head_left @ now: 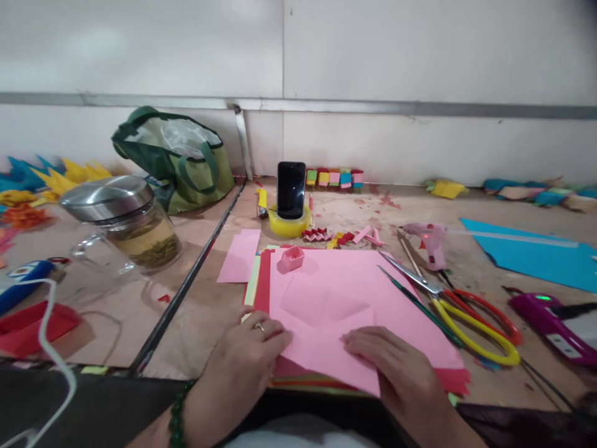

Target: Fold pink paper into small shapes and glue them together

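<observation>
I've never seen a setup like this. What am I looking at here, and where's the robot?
There is no robot here, just a person's two bare hands. The single picture comes from a camera worn on the person's head, looking forward and down.

The left hand, with a ring, and the right hand both touch a creased pink sheet lying on a stack of colored paper. Whether either hand pinches it is hard to tell.

On the table, scissors and a pink glue gun lie to the right. Beyond the stack, a phone stands at a yellow tape roll. To the left are a lidded glass mug and a green bag.
</observation>
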Tool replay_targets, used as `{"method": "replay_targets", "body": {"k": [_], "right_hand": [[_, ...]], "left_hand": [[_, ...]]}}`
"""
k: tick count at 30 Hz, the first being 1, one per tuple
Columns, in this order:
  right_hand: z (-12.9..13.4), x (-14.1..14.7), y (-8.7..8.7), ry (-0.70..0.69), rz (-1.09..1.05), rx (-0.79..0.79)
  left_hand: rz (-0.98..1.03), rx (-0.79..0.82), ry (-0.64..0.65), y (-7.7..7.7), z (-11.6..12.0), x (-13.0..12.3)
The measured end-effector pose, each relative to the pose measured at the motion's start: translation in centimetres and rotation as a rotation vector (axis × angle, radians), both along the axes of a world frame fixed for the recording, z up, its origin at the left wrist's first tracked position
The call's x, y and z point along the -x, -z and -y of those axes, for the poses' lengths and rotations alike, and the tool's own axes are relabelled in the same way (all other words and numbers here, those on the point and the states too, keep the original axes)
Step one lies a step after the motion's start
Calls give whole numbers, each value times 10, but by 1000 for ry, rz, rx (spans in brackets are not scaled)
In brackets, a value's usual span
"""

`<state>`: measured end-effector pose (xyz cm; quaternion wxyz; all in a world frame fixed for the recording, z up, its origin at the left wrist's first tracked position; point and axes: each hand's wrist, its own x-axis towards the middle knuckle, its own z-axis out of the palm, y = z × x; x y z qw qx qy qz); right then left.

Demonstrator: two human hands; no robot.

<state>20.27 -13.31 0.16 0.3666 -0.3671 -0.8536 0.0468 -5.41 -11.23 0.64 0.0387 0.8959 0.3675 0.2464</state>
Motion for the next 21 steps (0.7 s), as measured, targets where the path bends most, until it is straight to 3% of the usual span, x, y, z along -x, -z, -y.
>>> {"method": "replay_targets", "body": {"k": [5, 11, 16, 21], "right_hand": [[-7, -10, 2, 23, 64, 80], [-6, -10, -7, 9, 5, 294], [-5, -12, 0, -13, -3, 278], [-14, -24, 3, 20, 105, 142]], "left_hand": [[29, 50, -85, 8, 3, -1], [88, 272, -152, 8, 5, -3], [69, 290, -123, 4, 4, -4], [123, 296, -118, 3, 5, -1]]}}
